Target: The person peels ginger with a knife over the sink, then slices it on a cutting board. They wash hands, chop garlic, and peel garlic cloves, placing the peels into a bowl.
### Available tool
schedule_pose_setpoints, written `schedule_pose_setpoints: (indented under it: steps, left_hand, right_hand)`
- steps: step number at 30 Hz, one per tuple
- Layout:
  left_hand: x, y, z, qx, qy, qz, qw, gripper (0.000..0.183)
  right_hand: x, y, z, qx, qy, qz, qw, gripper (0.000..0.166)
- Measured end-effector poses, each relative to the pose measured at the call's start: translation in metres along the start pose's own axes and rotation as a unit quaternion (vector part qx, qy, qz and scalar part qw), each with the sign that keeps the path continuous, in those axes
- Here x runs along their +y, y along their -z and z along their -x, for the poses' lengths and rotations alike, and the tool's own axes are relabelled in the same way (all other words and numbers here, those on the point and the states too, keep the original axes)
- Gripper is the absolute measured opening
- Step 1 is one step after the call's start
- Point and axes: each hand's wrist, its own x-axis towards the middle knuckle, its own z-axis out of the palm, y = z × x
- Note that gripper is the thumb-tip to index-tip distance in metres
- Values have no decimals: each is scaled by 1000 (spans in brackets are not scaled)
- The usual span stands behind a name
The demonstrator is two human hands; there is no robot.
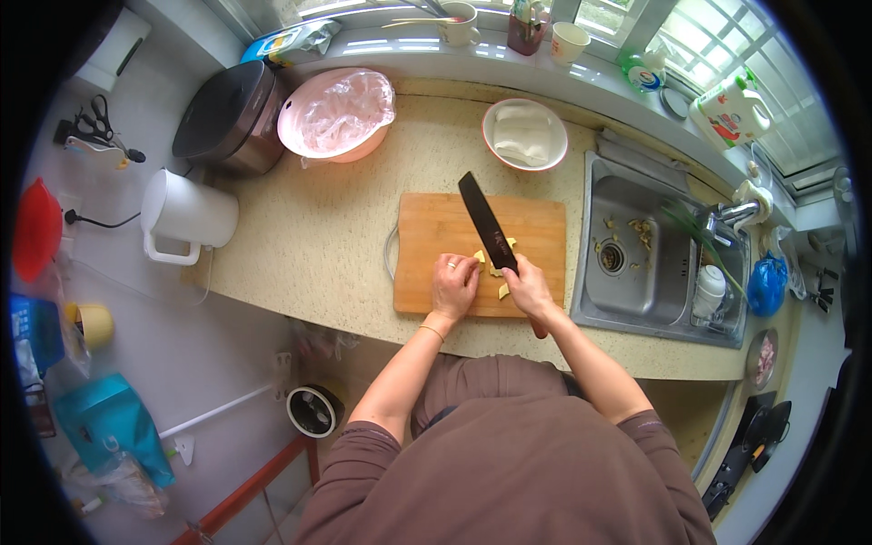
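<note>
My right hand [528,285] is closed around the wooden handle of a dark-bladed kitchen knife [485,221]. The blade points up and away, tilted to the left, over a wooden cutting board [436,225]. On the board, my left hand [455,285] has its fingertips at a pale yellow piece [479,256], perhaps ginger; whether it pinches the piece is unclear. More yellow pieces lie near the blade, and one slice [504,291] rests beside my right hand. The knife and fingers hide part of the pieces.
Right of the board is a steel sink [633,272] with peelings near its drain. Behind the board stands a bowl [524,135] holding white blocks. A lined pink basin [334,116], a rice cooker [228,116] and a white kettle [187,214] stand to the left.
</note>
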Motion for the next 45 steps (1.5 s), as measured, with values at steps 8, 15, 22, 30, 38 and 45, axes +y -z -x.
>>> schedule_pose_setpoints:
  steps: [8,15,22,30,38,45]
  left_hand:
    - [22,30,-31,167,144,33,975,20]
    - [85,30,-27,-289,-237,-52,926,49]
    - [50,19,-18,-179,-131,-132,966,67]
    - [31,-18,-19,-176,-127,-118,969,62]
    - [23,-15,-5,-107,-127,-45,985,29]
    - [120,60,-59,-31,25,152,988,4]
  right_hand:
    - [3,43,40,33,100,226,968,20]
    - [-5,39,55,74,139,286,945,32]
    - [13,87,70,165,112,307,931,34]
    - [38,75,4,211,147,285,923,30]
    - [43,36,-12,237,249,246,907,15]
    - [-78,205,161,208,309,-124,920,11]
